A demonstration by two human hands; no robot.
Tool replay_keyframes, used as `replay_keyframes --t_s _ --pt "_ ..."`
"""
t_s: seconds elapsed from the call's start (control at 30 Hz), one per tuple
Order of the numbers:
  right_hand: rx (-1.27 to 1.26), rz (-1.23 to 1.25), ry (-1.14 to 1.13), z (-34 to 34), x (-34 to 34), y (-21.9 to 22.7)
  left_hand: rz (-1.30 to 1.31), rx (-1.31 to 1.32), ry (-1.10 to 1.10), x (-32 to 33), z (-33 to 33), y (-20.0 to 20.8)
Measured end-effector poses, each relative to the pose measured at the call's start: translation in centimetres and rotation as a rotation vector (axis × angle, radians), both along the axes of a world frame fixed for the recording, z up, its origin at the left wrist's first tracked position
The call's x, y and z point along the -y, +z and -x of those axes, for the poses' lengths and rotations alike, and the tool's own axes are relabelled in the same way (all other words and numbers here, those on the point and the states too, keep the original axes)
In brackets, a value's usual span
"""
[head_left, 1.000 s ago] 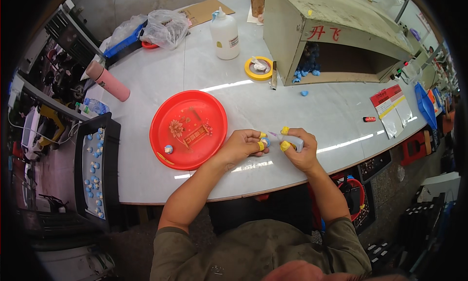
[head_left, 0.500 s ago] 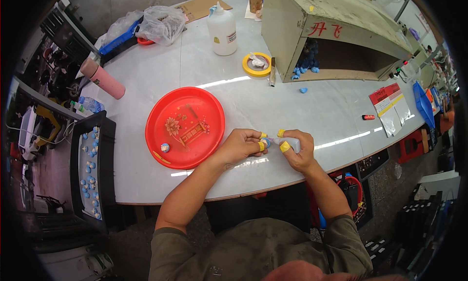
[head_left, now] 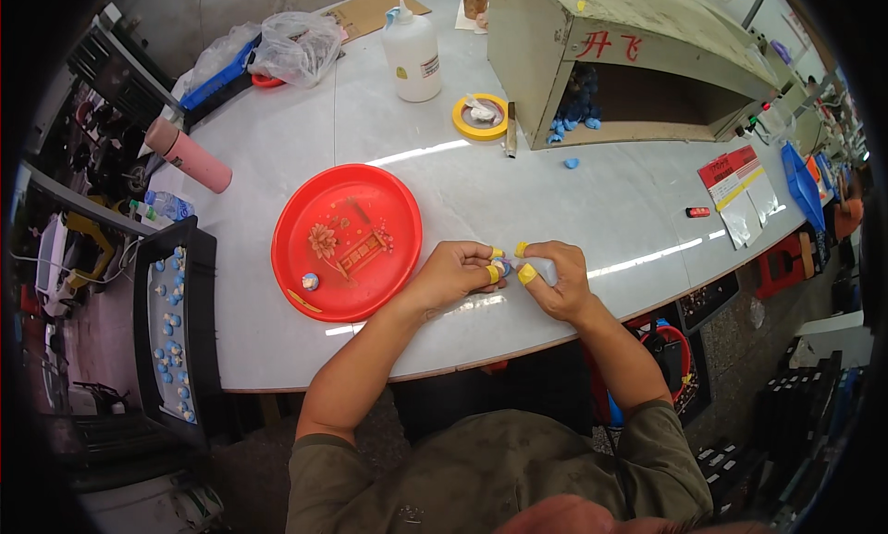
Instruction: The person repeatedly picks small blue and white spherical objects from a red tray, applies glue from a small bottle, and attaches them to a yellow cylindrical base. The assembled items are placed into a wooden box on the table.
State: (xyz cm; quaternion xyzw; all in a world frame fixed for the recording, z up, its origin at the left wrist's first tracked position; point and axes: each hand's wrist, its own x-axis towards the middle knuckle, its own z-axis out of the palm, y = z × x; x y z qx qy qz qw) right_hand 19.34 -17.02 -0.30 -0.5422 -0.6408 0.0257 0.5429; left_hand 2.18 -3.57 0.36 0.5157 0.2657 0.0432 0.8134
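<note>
My left hand (head_left: 453,277) is closed, pinching a small blue-and-white round piece (head_left: 502,267) between fingertips wrapped in yellow tape. Gripped in my right hand (head_left: 568,289) is a small translucent squeeze bottle (head_left: 546,271), its tip pointing left at the piece. The tip is partly hidden by the fingers, so I cannot tell whether it touches. Yellow tape also covers my right thumb and a finger. Left of my hands sits a red round tray (head_left: 370,256) with one similar blue-and-white piece (head_left: 310,281) near its lower left.
A black tray (head_left: 205,330) with several blue-and-white pieces stands at the left edge. Toward the back are a pink flask (head_left: 190,156), a large white bottle (head_left: 414,62), a yellow tape roll (head_left: 458,127) and a metal cabinet (head_left: 523,71) holding blue pieces. A red marker (head_left: 697,212) lies right.
My right hand has brought the squeeze bottle slightly left, closer to the piece in my left hand. The whole view has shifted a little.
</note>
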Motion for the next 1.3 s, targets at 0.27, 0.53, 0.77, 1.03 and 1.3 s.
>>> replay_keyframes --t_s 0.27,0.53,0.77,1.03,1.3 --pt "0.179 -0.054 -0.057 0.1 0.2 -0.1 0.042 -0.019 0.044 -0.3 -0.1 -0.1" --pt "0.245 -0.036 -0.062 0.4 0.4 0.5 0.058 -0.010 0.084 -0.5 -0.1 -0.9" --pt "0.223 -0.047 -0.054 0.5 0.5 0.4 0.066 -0.009 0.090 -0.3 -0.1 -0.8" --pt "0.208 -0.061 -0.069 0.3 0.2 0.2 0.035 -0.022 0.071 -0.3 -0.1 -0.8" --pt "0.171 -0.102 -0.049 0.6 0.1 0.3 0.041 -0.022 0.071 -0.3 -0.1 -0.8"
